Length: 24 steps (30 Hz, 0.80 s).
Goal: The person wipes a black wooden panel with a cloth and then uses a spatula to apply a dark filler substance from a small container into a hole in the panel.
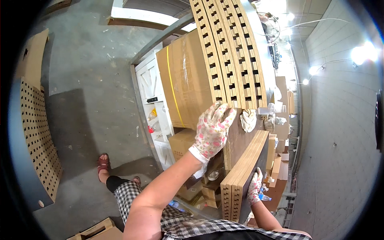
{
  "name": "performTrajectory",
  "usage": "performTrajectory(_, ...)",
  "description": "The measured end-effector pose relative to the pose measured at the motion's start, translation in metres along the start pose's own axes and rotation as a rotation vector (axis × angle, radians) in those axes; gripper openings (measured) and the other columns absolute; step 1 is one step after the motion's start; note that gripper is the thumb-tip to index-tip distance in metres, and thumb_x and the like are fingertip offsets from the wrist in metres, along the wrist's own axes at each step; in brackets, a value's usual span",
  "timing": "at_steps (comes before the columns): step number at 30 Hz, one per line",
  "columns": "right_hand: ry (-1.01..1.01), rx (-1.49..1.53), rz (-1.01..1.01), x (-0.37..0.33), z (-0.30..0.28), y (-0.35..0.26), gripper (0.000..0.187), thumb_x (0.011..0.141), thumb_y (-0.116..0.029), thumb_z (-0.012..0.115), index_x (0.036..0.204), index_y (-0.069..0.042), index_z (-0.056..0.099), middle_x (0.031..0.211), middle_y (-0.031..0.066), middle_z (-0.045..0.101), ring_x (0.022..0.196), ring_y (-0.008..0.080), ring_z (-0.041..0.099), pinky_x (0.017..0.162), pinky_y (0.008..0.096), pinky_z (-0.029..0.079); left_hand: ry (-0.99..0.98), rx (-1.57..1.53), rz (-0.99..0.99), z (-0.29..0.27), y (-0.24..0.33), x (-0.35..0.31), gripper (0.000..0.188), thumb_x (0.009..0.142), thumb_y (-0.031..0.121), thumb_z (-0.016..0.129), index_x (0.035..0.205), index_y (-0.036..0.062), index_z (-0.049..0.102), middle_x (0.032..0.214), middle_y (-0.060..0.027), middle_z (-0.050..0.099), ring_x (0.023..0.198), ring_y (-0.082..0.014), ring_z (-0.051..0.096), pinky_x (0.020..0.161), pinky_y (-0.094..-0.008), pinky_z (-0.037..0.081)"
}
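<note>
Small dark printed marks on a low brown cardboard box point(182, 141) are too small to read, and blue shows on clear plastic bottles point(264, 196) beyond the right hand point(255, 187). A larger brown cardboard box with a yellow strap point(186, 80) stands left of the long, pale, layered-wood boards with dark slots point(230, 52), closing off that side. These boards lie at the far end of the dark brown surface point(244, 138); a crumpled white cloth point(248, 121) sits by their near end. The left hand point(212, 130), in a floral glove, touches that end with bent, spread fingers; whether they grip, I cannot tell. The gloved right hand's fingers lie extended against the dark face of the shorter layered-wood panels point(245, 164), by the surface's near right edge.
</note>
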State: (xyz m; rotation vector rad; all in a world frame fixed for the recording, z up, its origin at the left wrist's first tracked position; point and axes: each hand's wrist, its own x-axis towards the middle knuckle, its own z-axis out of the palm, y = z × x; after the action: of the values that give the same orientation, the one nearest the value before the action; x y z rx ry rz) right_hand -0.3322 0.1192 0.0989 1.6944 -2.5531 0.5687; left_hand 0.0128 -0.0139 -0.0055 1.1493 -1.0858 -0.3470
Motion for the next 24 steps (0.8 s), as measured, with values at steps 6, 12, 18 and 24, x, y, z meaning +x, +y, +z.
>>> performTrajectory(6, 0.027, -0.059, -0.034, 0.003, -0.004, 0.007, 0.036, 0.098, -0.015, 0.043, 0.130, -0.001, 0.052, 0.131, 0.0127, 0.053, 0.124, 0.0252, 0.049, 0.108, 0.0344, 0.034, 0.035, -0.192, -0.035, -0.003, 0.018, -0.005, 0.048, 0.074, -0.002, 0.062, 0.120, 0.0107, 0.063, 0.132, -0.0154, 0.053, 0.116, -0.0336, 0.054, 0.095, -0.0442, 0.044)
performTrajectory(12, 0.025, -0.056, -0.067, 0.004, 0.000, 0.003, 0.036, 0.099, -0.016, 0.043, 0.130, 0.000, 0.051, 0.132, 0.0136, 0.052, 0.124, 0.0255, 0.048, 0.108, 0.0346, 0.034, -0.080, -0.291, -0.109, -0.001, 0.041, 0.001, 0.048, 0.078, 0.000, 0.061, 0.126, 0.0028, 0.057, 0.140, -0.0238, 0.044, 0.106, -0.0340, 0.061, 0.086, -0.0408, 0.050)
performTrajectory(18, 0.005, -0.024, -0.041, 0.005, -0.002, 0.011, 0.036, 0.099, -0.016, 0.042, 0.131, 0.000, 0.050, 0.133, 0.0130, 0.051, 0.125, 0.0248, 0.047, 0.109, 0.0340, 0.033, -0.237, -0.113, -0.121, -0.003, 0.062, 0.003, 0.048, 0.081, 0.011, 0.060, 0.128, -0.0006, 0.053, 0.149, -0.0289, 0.026, 0.080, -0.0289, 0.066, 0.074, -0.0396, 0.053)
performTrajectory(24, 0.012, 0.018, -0.007, 0.006, 0.002, 0.010, 0.036, 0.100, -0.017, 0.043, 0.131, -0.001, 0.050, 0.132, 0.0119, 0.053, 0.124, 0.0235, 0.048, 0.109, 0.0327, 0.034, -0.249, 0.199, -0.053, 0.005, 0.068, 0.001, 0.053, 0.082, 0.015, 0.060, 0.130, -0.0038, 0.049, 0.151, -0.0298, 0.020, 0.082, -0.0308, 0.066, 0.077, -0.0418, 0.053)
